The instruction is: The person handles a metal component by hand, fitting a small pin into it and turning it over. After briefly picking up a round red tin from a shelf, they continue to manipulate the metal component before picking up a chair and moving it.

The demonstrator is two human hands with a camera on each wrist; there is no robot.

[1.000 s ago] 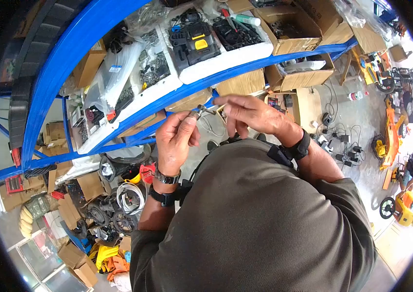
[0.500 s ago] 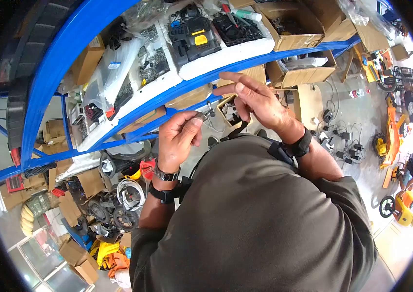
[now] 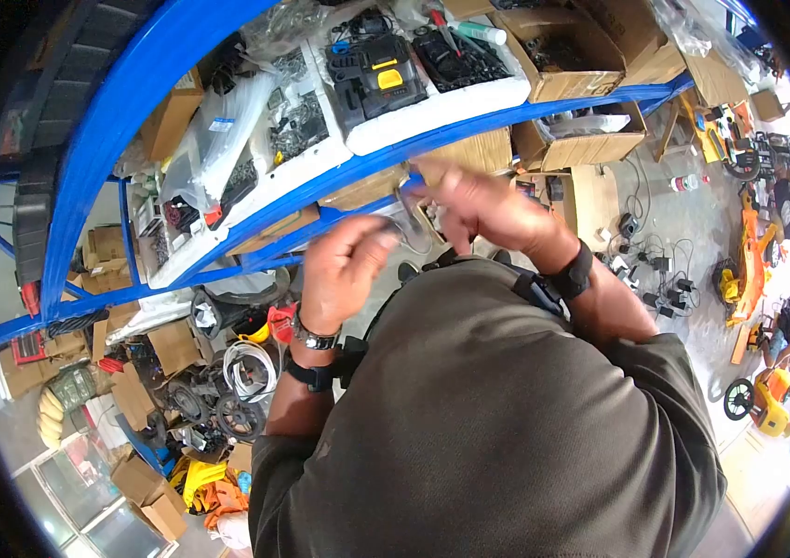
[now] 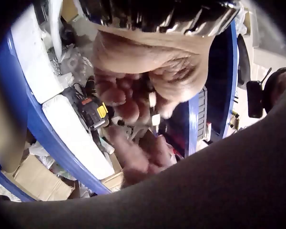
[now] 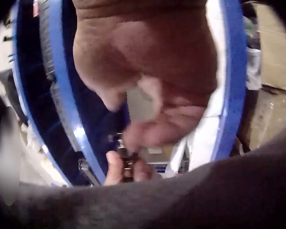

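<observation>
Pinching small metal part (image 5: 128, 168) between thumb and fingers of left hand (image 3: 344, 274); hold narrow, with little metal covered. Judging slip or twist within the pinch as likeliest fault: cause, so small a hold combined with any sideways nudge from right hand (image 3: 497, 212). Also possible: complete loss of the part through a loosened thumb, with a fall below the grip toward the floor (image 3: 688, 228) and a slow search after. Position relative to grip: small metal part partly inside the pinch, one end projecting past the left fingertips toward right hand. Right fingers loosely bent, thumb spread away, close beside that end; cannot tell contact from near miss, owing to blur. Farther out, beyond both hands: blue beam (image 3: 572, 104), then white foam tray (image 3: 441, 113) bearing black case (image 3: 367, 93).
</observation>
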